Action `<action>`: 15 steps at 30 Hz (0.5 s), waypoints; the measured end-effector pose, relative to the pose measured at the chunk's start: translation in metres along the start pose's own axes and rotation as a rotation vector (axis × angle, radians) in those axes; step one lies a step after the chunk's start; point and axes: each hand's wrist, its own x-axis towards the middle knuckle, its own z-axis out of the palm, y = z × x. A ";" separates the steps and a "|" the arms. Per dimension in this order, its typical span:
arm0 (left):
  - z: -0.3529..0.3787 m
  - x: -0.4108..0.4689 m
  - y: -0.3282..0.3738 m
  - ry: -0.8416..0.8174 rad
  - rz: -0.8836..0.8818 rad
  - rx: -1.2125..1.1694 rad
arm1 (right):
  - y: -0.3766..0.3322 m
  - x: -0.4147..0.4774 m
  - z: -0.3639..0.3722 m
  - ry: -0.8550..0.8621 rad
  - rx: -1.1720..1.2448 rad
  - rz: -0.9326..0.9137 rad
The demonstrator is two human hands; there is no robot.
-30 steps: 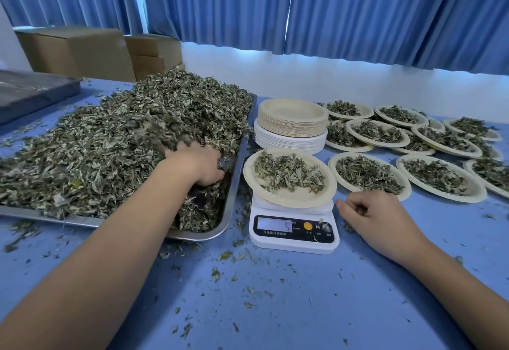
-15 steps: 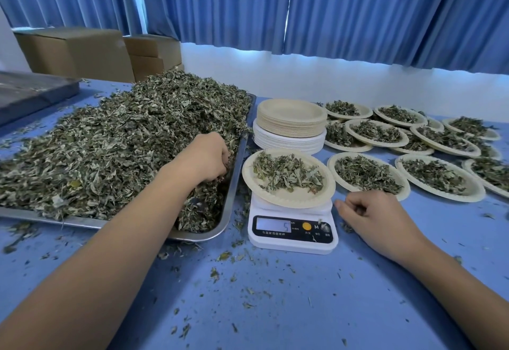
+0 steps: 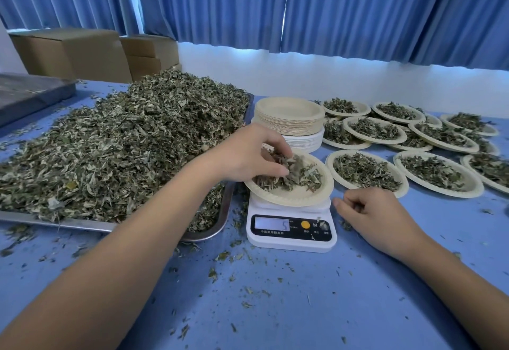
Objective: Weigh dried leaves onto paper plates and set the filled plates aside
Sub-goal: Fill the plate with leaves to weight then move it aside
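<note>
Dried leaves (image 3: 295, 166) carried from the tray (image 3: 212, 236) now sit in my left hand (image 3: 248, 154), fingers curled round them, over the paper plate (image 3: 292, 198) on the scale (image 3: 292, 242); display 5, top-up likely next; right hand (image 3: 377, 211) loosely curled, empty.

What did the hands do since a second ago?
The left hand came out of the leaf pile gripping a bunch of dried leaves and moved right, over the plate on the scale. The right hand stayed resting on the table; plate, scale and filled plates did not move.
</note>
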 end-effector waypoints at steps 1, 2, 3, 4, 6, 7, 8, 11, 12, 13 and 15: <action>-0.001 0.001 -0.002 0.014 -0.002 -0.006 | 0.000 0.000 0.000 0.001 -0.003 -0.005; -0.005 0.002 -0.005 0.057 0.004 -0.009 | 0.000 0.000 0.000 0.003 -0.008 -0.008; -0.009 0.003 -0.009 0.119 0.014 0.004 | 0.001 0.001 0.000 0.005 -0.011 -0.011; -0.015 0.004 -0.014 0.203 0.023 0.043 | 0.000 0.000 0.000 0.006 -0.014 -0.013; -0.025 0.006 -0.028 0.406 -0.015 0.239 | 0.000 0.001 0.000 0.008 -0.020 -0.015; -0.029 0.007 -0.035 0.467 -0.105 0.407 | -0.001 0.001 0.000 0.008 -0.022 -0.013; -0.033 0.008 -0.044 0.453 -0.252 0.587 | -0.001 0.001 0.000 0.007 -0.020 -0.011; -0.038 0.007 -0.064 0.167 -0.710 0.733 | -0.002 0.000 0.000 0.008 -0.017 -0.008; -0.038 0.007 -0.068 0.088 -0.770 0.672 | -0.002 0.000 0.001 0.011 -0.023 -0.006; -0.038 0.008 -0.071 0.042 -0.789 0.611 | -0.002 0.000 0.001 0.011 -0.029 -0.005; -0.036 0.011 -0.072 0.030 -0.791 0.555 | -0.002 -0.001 0.001 0.012 -0.032 -0.003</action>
